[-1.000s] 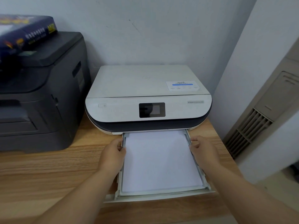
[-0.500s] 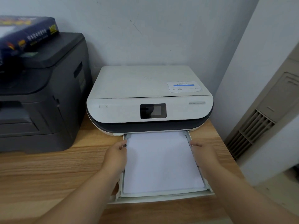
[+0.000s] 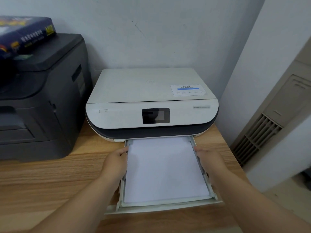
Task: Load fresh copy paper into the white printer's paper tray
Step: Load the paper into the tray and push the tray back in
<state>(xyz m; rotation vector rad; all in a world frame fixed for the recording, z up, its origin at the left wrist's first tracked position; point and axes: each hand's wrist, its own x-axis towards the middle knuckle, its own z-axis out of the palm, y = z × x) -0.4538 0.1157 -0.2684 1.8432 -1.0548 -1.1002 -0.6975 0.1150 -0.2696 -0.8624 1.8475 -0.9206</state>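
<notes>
Now: left hand (image 3: 115, 163) curled against left rail of paper tray (image 3: 168, 206), fingertips at the rail near the stack edge; right hand (image 3: 209, 159) likewise against right rail. Both loosely closed on the rails; cannot tell whether pinching guides or only pressing. Tray pulled out at 6 o'clock from white printer (image 3: 151, 101), far end under the printer's dark front lip, near end overhanging toward desk edge. Copy paper (image 3: 165, 169) seated flat between rails: clean, white, square, no curl or skew visible. Judged: loading done; left, snug guides if needed and push tray home. Dark printer (image 3: 42, 98) at 9 o'clock, paper ream (image 3: 25, 34) on top.
</notes>
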